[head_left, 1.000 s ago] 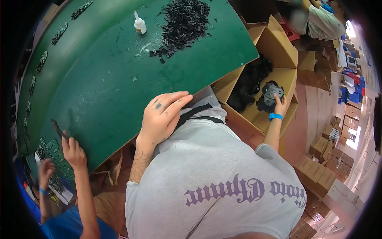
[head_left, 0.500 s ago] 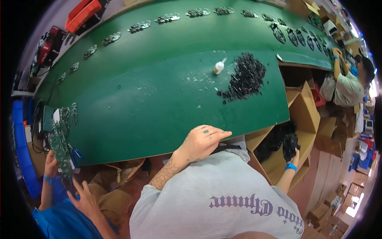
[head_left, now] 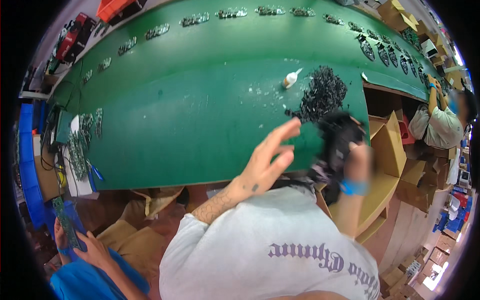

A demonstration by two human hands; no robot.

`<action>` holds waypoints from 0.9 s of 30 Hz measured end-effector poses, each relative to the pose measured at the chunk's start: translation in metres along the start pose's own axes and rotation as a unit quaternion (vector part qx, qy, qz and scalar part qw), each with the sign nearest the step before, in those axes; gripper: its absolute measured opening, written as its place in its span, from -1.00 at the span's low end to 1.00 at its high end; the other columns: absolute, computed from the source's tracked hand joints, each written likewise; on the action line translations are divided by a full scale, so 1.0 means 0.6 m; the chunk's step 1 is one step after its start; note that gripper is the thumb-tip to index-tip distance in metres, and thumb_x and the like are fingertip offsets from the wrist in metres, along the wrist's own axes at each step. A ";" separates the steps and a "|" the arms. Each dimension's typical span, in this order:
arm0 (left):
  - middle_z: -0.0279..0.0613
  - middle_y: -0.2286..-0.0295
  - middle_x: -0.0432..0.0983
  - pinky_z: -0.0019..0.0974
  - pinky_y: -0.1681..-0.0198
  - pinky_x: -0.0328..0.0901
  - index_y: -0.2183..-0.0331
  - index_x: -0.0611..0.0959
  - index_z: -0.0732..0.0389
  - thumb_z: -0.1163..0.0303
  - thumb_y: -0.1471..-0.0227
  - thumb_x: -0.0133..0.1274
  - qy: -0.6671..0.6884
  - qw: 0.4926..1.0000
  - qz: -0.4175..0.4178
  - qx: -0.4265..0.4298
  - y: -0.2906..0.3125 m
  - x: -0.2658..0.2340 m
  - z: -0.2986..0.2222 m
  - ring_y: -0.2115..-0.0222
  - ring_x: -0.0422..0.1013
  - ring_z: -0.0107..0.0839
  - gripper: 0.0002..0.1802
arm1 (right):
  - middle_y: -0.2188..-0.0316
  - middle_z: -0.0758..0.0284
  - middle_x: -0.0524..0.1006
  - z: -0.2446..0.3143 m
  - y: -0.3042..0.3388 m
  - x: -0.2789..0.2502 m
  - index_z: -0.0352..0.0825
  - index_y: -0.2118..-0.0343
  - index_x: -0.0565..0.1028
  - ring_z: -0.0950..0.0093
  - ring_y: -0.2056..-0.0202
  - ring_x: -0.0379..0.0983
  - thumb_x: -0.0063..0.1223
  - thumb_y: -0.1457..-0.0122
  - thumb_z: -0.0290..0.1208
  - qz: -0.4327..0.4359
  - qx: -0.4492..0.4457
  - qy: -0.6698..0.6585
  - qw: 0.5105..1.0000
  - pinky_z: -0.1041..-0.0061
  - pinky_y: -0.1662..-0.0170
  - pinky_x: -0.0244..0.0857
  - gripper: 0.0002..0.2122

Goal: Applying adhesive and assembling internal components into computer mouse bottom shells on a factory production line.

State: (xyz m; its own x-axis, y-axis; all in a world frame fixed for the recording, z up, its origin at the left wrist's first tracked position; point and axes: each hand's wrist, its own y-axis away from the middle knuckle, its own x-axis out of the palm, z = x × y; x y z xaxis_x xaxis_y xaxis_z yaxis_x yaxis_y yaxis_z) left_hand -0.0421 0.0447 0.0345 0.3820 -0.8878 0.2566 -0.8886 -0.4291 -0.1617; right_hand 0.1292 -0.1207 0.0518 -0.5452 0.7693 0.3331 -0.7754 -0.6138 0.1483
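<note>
Just past the table's near edge, my left hand is raised with fingers apart and holds nothing. My right hand, wearing a blue wristband, grips a dark bundle of black plastic parts at the table's right corner. Motion smears both, so the exact shape and number of the parts cannot be made out. Beyond the bundle lies a heap of small black pieces on the green table. A small white bottle with a pointed nozzle stands to the left of the heap.
An open cardboard box sits below the table at right. Oval parts with circuit boards line the far edge; black oval housings lie far right. One co-worker works at right. Another's hands hold a green circuit board at left.
My right hand has come up from the cardboard box to the table corner with the black parts. My left hand has lifted and spread its fingers. The view has shifted slightly.
</note>
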 end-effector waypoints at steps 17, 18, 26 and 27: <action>-0.05 0.12 0.42 -0.24 0.12 0.36 -0.19 0.21 0.24 0.36 -0.12 -0.10 0.053 0.922 -0.379 -0.057 0.080 -0.159 -0.010 0.16 0.43 -0.30 -0.39 | 0.12 0.25 0.50 -0.126 -0.081 0.197 -0.45 -0.03 0.37 0.47 0.13 0.46 0.03 0.00 -0.64 0.205 0.135 -0.026 0.969 0.51 -0.02 0.30 -0.55; -0.06 0.12 0.41 -0.28 0.14 0.35 -0.20 0.21 0.22 0.40 -0.10 -0.03 -0.048 0.929 -0.361 -0.059 0.070 -0.159 -0.005 0.19 0.42 -0.33 -0.36 | 0.13 0.27 0.50 -0.123 -0.083 0.190 -0.46 -0.02 0.37 0.48 0.13 0.45 0.04 0.01 -0.64 0.209 0.141 -0.013 0.968 0.51 -0.02 0.30 -0.55; -0.06 0.29 0.48 -0.20 0.14 0.30 0.07 0.58 0.18 0.51 0.01 -0.06 -0.497 0.810 -0.307 -0.043 0.046 -0.225 -0.032 0.28 0.42 -0.15 -0.60 | 0.20 0.31 0.50 -0.105 -0.079 0.161 -0.47 -0.01 0.34 0.54 0.25 0.46 0.05 -0.03 -0.61 0.105 0.064 0.033 0.992 0.59 0.13 0.36 -0.58; -0.05 0.27 0.48 -0.18 0.10 0.28 0.07 0.58 0.18 0.53 0.01 -0.08 -0.530 0.794 -0.297 -0.040 0.057 -0.243 -0.032 0.23 0.40 -0.12 -0.59 | 0.20 0.31 0.50 -0.111 -0.083 0.160 -0.47 -0.01 0.34 0.54 0.25 0.46 0.05 -0.03 -0.61 0.103 0.063 0.033 0.992 0.59 0.13 0.36 -0.58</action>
State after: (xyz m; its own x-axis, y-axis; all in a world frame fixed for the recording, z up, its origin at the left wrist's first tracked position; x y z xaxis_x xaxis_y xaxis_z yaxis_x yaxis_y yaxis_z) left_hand -0.1331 0.1625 0.0096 0.7006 -0.1929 -0.6870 -0.4694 -0.8498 -0.2400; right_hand 0.0944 -0.0043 0.0146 -0.7112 0.6321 0.3077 -0.6009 -0.7738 0.2007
